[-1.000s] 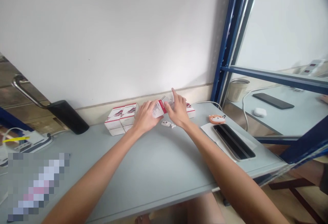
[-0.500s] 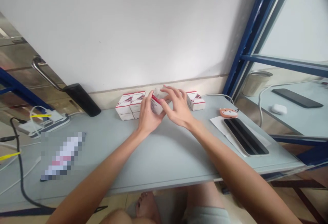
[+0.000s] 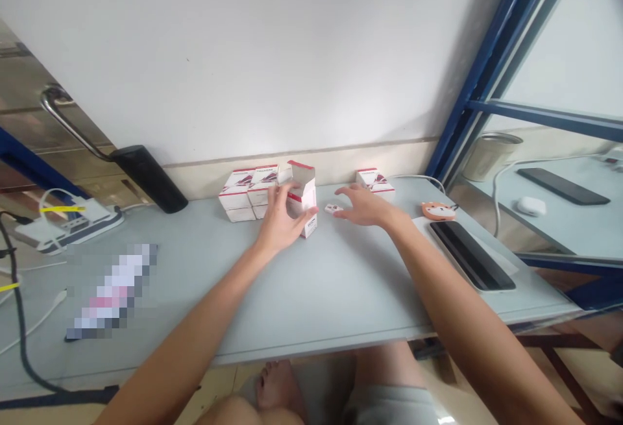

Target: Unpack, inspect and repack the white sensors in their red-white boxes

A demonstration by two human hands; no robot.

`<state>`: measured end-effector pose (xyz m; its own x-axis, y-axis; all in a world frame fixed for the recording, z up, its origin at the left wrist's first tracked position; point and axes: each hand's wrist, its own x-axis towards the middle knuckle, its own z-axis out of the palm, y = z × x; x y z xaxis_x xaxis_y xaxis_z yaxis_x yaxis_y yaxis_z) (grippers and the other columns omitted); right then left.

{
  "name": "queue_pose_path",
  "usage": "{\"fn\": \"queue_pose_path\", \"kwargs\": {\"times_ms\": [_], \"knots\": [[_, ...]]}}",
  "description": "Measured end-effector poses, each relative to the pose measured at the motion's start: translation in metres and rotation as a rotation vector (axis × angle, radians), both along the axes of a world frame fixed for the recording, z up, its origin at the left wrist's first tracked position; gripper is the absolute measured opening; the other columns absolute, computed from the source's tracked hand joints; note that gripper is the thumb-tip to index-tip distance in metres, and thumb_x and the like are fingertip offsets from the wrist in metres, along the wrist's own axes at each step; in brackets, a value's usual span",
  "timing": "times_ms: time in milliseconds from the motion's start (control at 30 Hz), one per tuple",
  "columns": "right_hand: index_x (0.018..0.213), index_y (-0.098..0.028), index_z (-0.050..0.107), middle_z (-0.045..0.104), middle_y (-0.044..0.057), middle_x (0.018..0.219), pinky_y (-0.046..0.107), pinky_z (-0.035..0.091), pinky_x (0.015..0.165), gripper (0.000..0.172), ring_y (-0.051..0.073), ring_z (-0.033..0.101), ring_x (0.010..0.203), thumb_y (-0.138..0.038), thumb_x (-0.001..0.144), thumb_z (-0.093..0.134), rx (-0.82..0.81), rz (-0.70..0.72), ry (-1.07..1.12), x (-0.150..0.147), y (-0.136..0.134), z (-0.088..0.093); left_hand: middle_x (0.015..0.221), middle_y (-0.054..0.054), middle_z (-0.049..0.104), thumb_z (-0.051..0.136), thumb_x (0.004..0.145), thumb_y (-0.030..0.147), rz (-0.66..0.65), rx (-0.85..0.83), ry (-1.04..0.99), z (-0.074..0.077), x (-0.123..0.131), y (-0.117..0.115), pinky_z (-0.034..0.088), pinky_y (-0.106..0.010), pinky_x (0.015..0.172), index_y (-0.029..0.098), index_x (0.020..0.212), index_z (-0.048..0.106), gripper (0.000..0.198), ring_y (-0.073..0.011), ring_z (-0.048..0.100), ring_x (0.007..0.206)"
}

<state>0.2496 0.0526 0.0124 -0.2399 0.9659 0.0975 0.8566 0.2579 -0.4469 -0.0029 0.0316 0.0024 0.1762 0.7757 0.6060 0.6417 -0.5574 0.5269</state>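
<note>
My left hand point(image 3: 281, 220) grips a small white and red carton point(image 3: 309, 207) by its sides, fingers behind and thumb across the front. The carton's top flap stands up and its mouth is uncovered; what is inside is hidden. To the right, my right hand point(image 3: 363, 206) hovers low over the table with thumb and fingers apart. At its thumb tip lies a small white piece with dark marks point(image 3: 333, 208), too small to name; whether the thumb touches it, I cannot tell. Closed cartons of the same kind point(image 3: 249, 193) are stacked left of my left hand. Another closed carton point(image 3: 376, 182) stands behind my right hand.
A phone point(image 3: 471, 255) lies on white paper at the right, with an orange animal-faced case point(image 3: 439, 211) behind it. A power strip point(image 3: 73, 224) and cables are at the left. A black cylindrical handle point(image 3: 150, 178) leans by the wall. A mirror point(image 3: 559, 178) borders the right.
My right hand has left the carton and moved right, down to the small white piece. The carton's flap now stands up, while my left hand keeps hold of it.
</note>
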Motion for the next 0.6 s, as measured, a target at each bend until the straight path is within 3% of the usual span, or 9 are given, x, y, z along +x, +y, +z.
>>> {"fn": "queue_pose_path", "kwargs": {"times_ms": [67, 167, 333, 433, 533, 600], "knots": [[0.152, -0.028, 0.053, 0.059, 0.016, 0.138, 0.039, 0.054, 0.078, 0.07, 0.03, 0.07, 0.098, -0.052, 0.09, 0.075, -0.056, -0.005, -0.026, -0.005, -0.001, -0.008, 0.132, -0.011, 0.056, 0.059, 0.101, 0.049, -0.034, -0.026, 0.058, 0.009, -0.005, -0.002, 0.055, -0.044, 0.101, 0.028, 0.134, 0.055, 0.04, -0.0272, 0.061, 0.121], [0.155, -0.026, 0.049, 0.058, 0.017, 0.137, 0.039, 0.053, 0.084, 0.067, 0.033, 0.07, 0.107, -0.049, 0.096, 0.069, -0.042, -0.004, -0.042, -0.017, 0.0, -0.018, 0.133, -0.01, 0.063, 0.045, 0.107, 0.046, -0.088, -0.027, 0.032, 0.019, -0.015, 0.0, 0.055, -0.041, 0.099, 0.026, 0.135, 0.058, 0.037, -0.0267, 0.063, 0.12], [0.145, -0.02, 0.06, 0.06, 0.017, 0.131, 0.038, 0.052, 0.088, 0.041, 0.032, 0.069, 0.111, -0.034, 0.107, 0.053, 0.036, 0.006, -0.009, -0.028, 0.007, -0.032, 0.124, -0.007, 0.068, 0.061, 0.098, 0.053, -0.134, -0.09, -0.117, 0.017, -0.025, 0.009, 0.054, -0.027, 0.066, 0.025, 0.123, 0.061, 0.038, -0.0203, 0.068, 0.098], [0.128, -0.02, 0.071, 0.064, 0.015, 0.121, 0.037, 0.052, 0.088, 0.031, 0.03, 0.07, 0.104, -0.033, 0.106, 0.054, 0.073, -0.009, 0.036, -0.028, 0.014, -0.038, 0.111, -0.003, 0.067, 0.072, 0.091, 0.055, -0.106, -0.047, -0.154, 0.013, -0.022, 0.011, 0.048, -0.024, 0.057, 0.025, 0.108, 0.06, 0.036, -0.0152, 0.063, 0.082], [0.126, -0.021, 0.072, 0.065, 0.013, 0.119, 0.037, 0.052, 0.092, 0.03, 0.026, 0.069, 0.102, -0.033, 0.106, 0.054, 0.129, -0.054, 0.099, -0.023, 0.018, -0.031, 0.098, -0.001, 0.065, 0.073, 0.091, 0.052, -0.042, 0.054, -0.149, 0.01, -0.012, 0.006, 0.05, -0.026, 0.065, 0.025, 0.099, 0.059, 0.032, -0.015, 0.06, 0.08], [0.132, -0.021, 0.069, 0.066, 0.012, 0.122, 0.036, 0.052, 0.093, 0.033, 0.023, 0.068, 0.098, -0.036, 0.107, 0.053, 0.215, -0.116, 0.185, -0.019, 0.016, -0.015, 0.09, -0.001, 0.061, 0.072, 0.093, 0.05, 0.008, 0.132, -0.12, 0.008, -0.003, 0.0, 0.052, -0.028, 0.071, 0.024, 0.092, 0.058, 0.03, -0.0166, 0.06, 0.082]]}}
